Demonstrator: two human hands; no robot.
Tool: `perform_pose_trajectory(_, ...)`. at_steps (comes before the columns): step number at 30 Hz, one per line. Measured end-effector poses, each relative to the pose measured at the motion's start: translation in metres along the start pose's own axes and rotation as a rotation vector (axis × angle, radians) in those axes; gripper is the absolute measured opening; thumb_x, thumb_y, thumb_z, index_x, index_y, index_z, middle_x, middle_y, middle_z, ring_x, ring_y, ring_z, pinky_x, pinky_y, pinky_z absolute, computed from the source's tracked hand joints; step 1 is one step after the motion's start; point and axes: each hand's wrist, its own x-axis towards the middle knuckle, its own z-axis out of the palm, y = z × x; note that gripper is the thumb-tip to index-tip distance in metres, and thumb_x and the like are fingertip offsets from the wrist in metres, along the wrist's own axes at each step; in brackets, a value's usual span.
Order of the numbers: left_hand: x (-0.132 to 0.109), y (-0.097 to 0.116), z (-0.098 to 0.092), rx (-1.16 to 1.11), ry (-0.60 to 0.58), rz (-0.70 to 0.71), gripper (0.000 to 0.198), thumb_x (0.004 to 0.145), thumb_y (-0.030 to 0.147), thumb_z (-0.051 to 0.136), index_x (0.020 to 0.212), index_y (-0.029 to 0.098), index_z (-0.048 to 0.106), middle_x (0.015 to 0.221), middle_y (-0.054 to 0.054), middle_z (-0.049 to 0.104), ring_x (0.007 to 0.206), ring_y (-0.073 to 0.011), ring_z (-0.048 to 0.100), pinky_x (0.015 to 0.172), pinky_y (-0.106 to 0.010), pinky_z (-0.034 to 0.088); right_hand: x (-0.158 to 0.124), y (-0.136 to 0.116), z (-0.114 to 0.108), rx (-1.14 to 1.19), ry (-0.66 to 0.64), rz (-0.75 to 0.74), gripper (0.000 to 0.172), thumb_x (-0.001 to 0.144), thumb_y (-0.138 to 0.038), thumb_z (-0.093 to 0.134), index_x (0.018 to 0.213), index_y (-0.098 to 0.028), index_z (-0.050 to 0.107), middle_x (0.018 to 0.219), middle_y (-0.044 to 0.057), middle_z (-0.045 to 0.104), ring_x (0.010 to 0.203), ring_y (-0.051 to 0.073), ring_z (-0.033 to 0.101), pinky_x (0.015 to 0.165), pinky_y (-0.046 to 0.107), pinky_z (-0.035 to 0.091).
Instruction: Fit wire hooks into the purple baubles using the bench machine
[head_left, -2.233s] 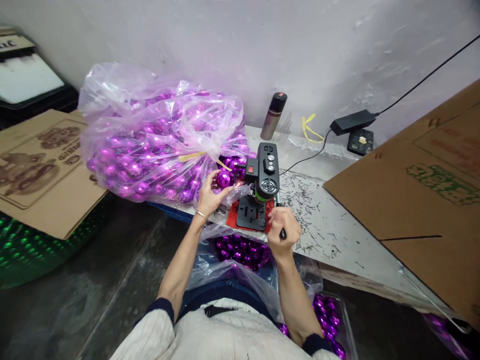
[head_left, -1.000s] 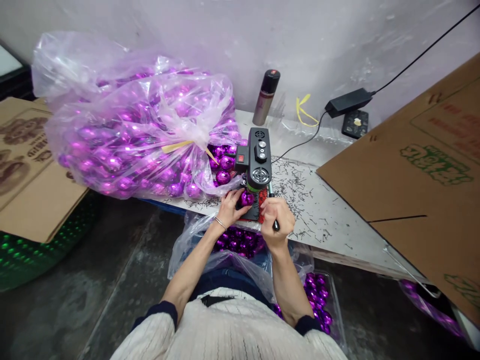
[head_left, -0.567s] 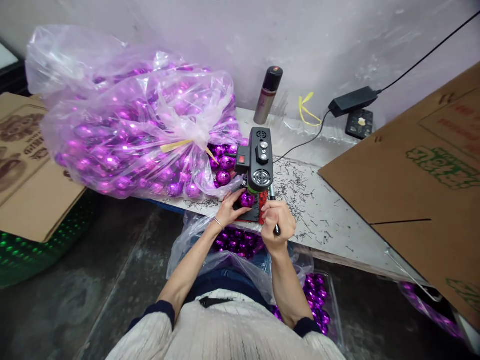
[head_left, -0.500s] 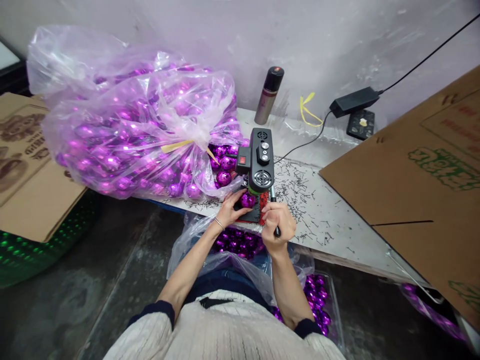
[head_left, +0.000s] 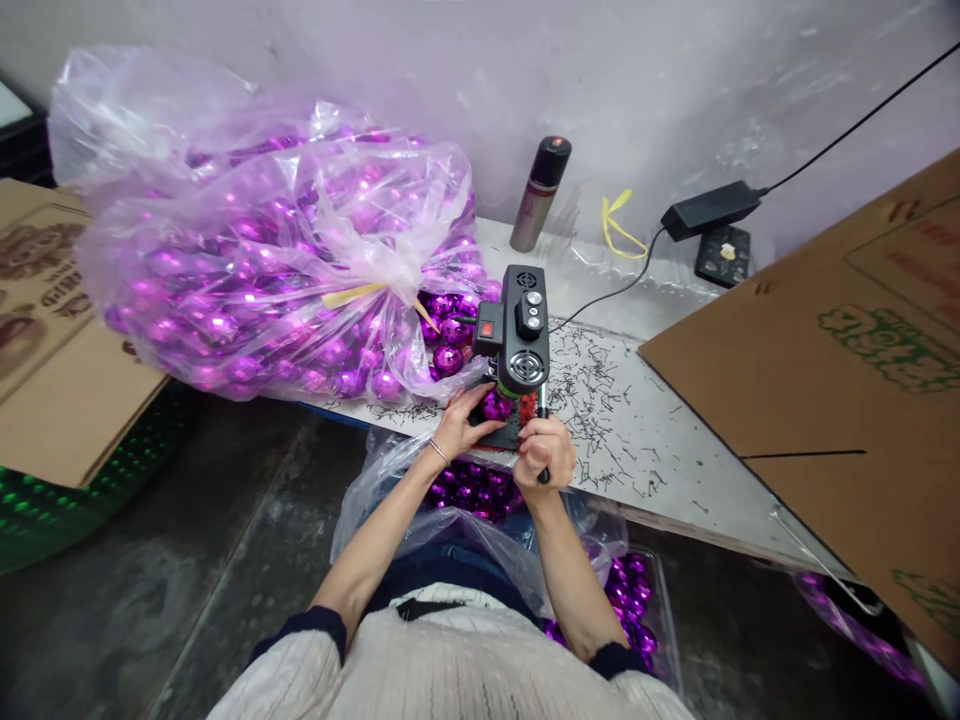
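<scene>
A small black bench drill press (head_left: 523, 340) stands on a red mat at the table's front edge. My left hand (head_left: 459, 425) is closed on a shiny purple ball (head_left: 495, 405) and holds it on the press base, under the drill head. My right hand (head_left: 546, 452) is wrapped round the press's black lever handle (head_left: 542, 432), to the right of the ball. A big clear plastic bag (head_left: 262, 250) full of purple balls lies on the table to the left, its mouth open beside the press.
A second bag of purple balls (head_left: 472, 490) sits in front of my lap, below the table edge. Dark shavings (head_left: 607, 400) litter the white tabletop. At the back stand a spray can (head_left: 540, 193), a power adapter (head_left: 709, 208) and its cable. Cardboard (head_left: 847, 350) leans on the right; more cardboard (head_left: 45, 330) lies left.
My left hand took a ball from beside the big bag and set it under the drill head. My right hand stayed on the lever and has pulled it a little toward me.
</scene>
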Motion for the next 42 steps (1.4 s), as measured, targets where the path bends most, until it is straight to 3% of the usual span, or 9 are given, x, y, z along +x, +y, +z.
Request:
perform_pose_trajectory(18,0.003,-0.001,0.002,-0.023,0.009,0.005,0.062,0.083,0.041,0.079,0.138,0.021,0.059,0.136,-0.014,0.067,0.13,-0.0307,0.062,0.118,-0.053,0.04,-0.005,0.004,0.006,0.088,0.027,0.029,0.03,0.104,-0.029,0.034,0.076,-0.024,0.046,0.072,-0.002,0.056,0.063,0.013,0.058,0.069,0.032,0.049)
perform_pose_trajectory(25,0.004,-0.003,0.004,-0.066,0.044,0.033,0.061,0.082,0.037,0.08,0.137,0.02,0.06,0.134,-0.015,0.068,0.127,-0.0303,0.064,0.112,-0.051,0.047,-0.006,0.007,0.006,0.052,-0.012,-0.114,0.027,0.101,-0.022,0.038,0.075,-0.023,0.048,0.07,-0.001,0.057,0.062,0.014,0.056,0.067,0.032,0.047)
perform_pose_trajectory(29,0.005,-0.001,0.005,-0.072,0.044,0.013,0.061,0.08,0.038,0.081,0.135,0.02,0.061,0.134,-0.015,0.068,0.126,-0.0305,0.065,0.113,-0.052,0.046,0.014,-0.006,-0.001,0.089,0.011,-0.004,0.029,0.099,-0.016,0.039,0.071,-0.022,0.047,0.069,-0.001,0.055,0.062,0.013,0.055,0.062,0.029,0.044)
perform_pose_trajectory(34,-0.017,0.005,0.008,-0.09,0.17,-0.006,0.062,0.081,0.043,0.08,0.135,0.021,0.06,0.134,-0.015,0.068,0.129,-0.0307,0.063,0.116,-0.054,0.043,0.056,-0.029,-0.013,0.102,-0.051,0.227,0.032,0.099,-0.017,0.044,0.067,-0.022,0.047,0.064,-0.002,0.053,0.064,0.014,0.056,0.063,0.03,0.043)
perform_pose_trajectory(39,-0.055,0.019,0.0,-0.198,0.356,-0.183,0.07,0.084,0.049,0.077,0.142,0.022,0.049,0.138,-0.015,0.064,0.126,-0.0278,0.065,0.108,-0.045,0.053,0.062,-0.033,-0.012,0.123,-0.022,0.185,0.032,0.099,-0.016,0.046,0.067,-0.022,0.047,0.064,-0.002,0.053,0.063,0.013,0.055,0.062,0.03,0.042)
perform_pose_trajectory(42,-0.055,0.028,-0.009,-0.251,0.374,-0.222,0.066,0.086,0.051,0.073,0.139,0.022,0.05,0.134,-0.014,0.066,0.12,-0.0261,0.068,0.104,-0.041,0.056,0.057,-0.032,-0.011,0.133,-0.011,0.186,0.032,0.099,-0.015,0.045,0.067,-0.022,0.047,0.064,-0.002,0.053,0.063,0.013,0.055,0.062,0.03,0.041)
